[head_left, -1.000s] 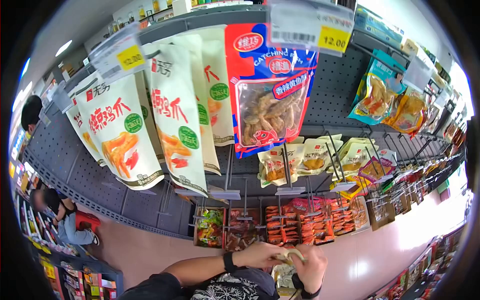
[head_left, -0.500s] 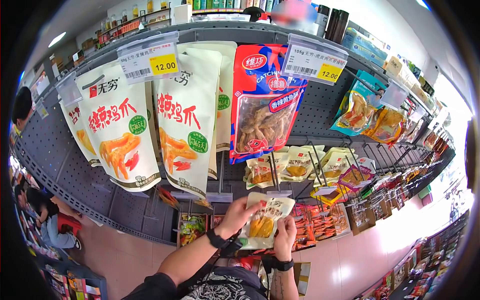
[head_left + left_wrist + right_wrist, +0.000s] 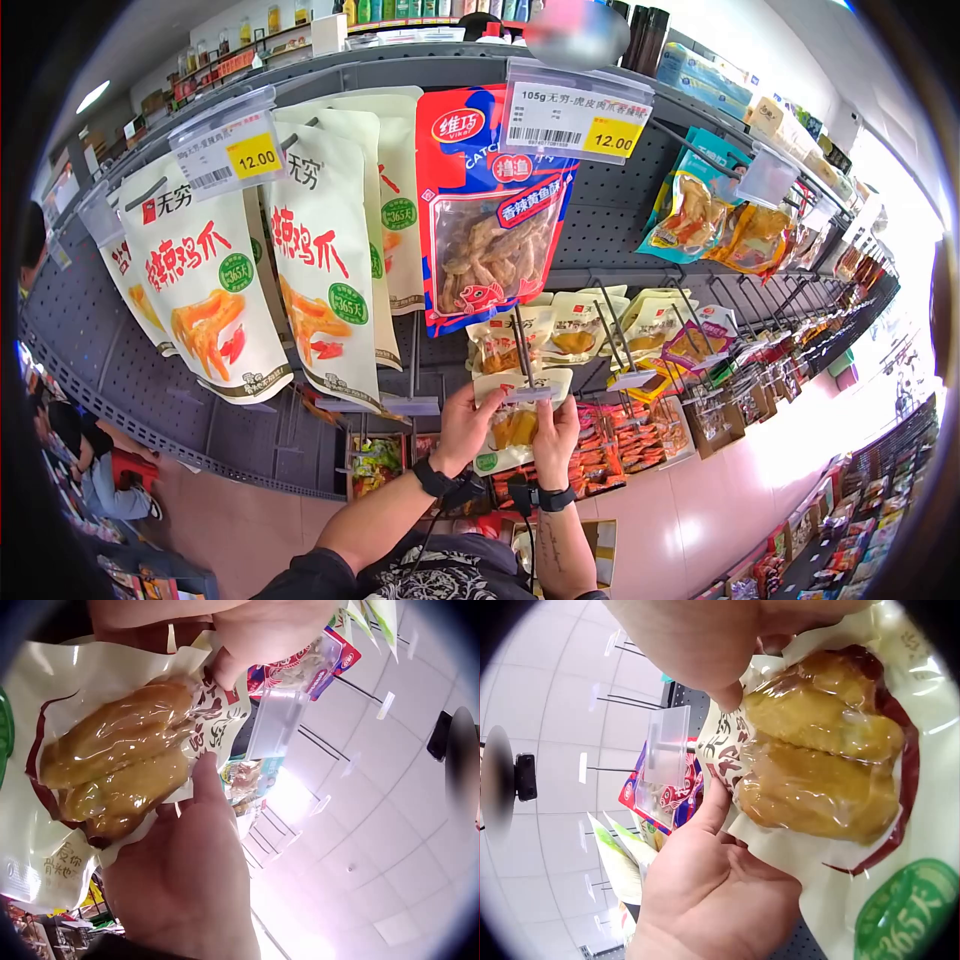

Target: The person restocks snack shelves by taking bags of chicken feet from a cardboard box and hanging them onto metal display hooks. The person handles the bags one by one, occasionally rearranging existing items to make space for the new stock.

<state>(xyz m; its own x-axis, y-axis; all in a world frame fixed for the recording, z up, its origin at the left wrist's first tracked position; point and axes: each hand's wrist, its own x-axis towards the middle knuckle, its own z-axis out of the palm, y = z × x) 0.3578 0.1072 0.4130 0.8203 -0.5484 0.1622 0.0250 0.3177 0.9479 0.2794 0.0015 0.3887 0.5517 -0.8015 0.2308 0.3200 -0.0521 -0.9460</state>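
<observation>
A cream snack pouch (image 3: 515, 428) with a clear window showing glossy golden-brown pieces is held between both hands, below the upper hooks. My left hand (image 3: 465, 425) pinches its upper left side, thumb on the front. My right hand (image 3: 556, 440) pinches the upper right side the same way. The left wrist view shows the window (image 3: 120, 750) close up, both thumbs near the printed top. In the right wrist view, the pouch's green round badge (image 3: 907, 911) is visible. A hook's clear tag holder (image 3: 667, 746) stands right at the pouch's top edge.
Similar small pouches (image 3: 575, 325) hang just behind. Large white pouches (image 3: 205, 290) and a red-and-blue bag (image 3: 495, 210) hang above, under price tags (image 3: 575, 115). Bare metal hooks jut out to the right. Boxes of orange packets (image 3: 640, 440) sit below. A person sits at far left.
The pouch went from low near my body up to the shelf, then forward to a hook's end. Both hands now grip its upper sides. The view has shifted slightly.
</observation>
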